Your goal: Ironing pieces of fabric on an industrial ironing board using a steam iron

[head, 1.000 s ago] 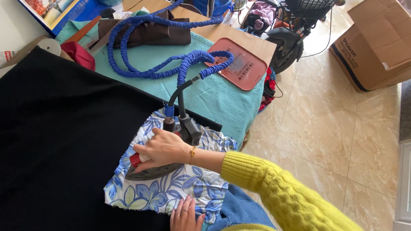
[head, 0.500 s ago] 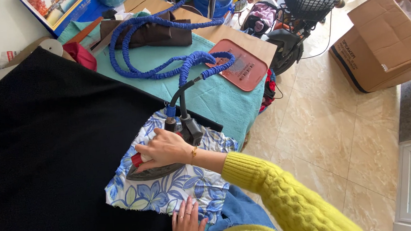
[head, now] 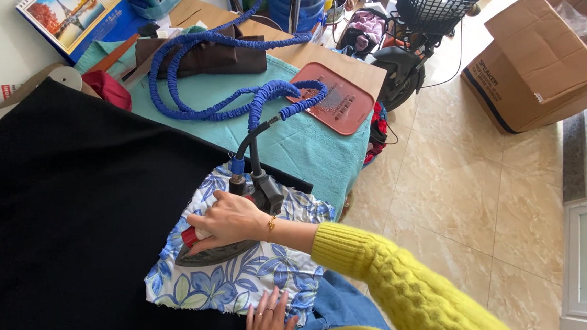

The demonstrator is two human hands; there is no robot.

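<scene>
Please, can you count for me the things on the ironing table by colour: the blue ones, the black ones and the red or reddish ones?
Blue: 3 (floral cloth, coiled hose, calendar)
Black: 1 (large black fabric)
Red or reddish: 2 (iron rest mat, red cloth)
Total: 6
The right hand grips the iron; the left hand lies on the floral cloth.

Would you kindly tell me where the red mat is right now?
In the head view, the red mat lies at the far right end of the teal cover, beside the blue hose.
</scene>
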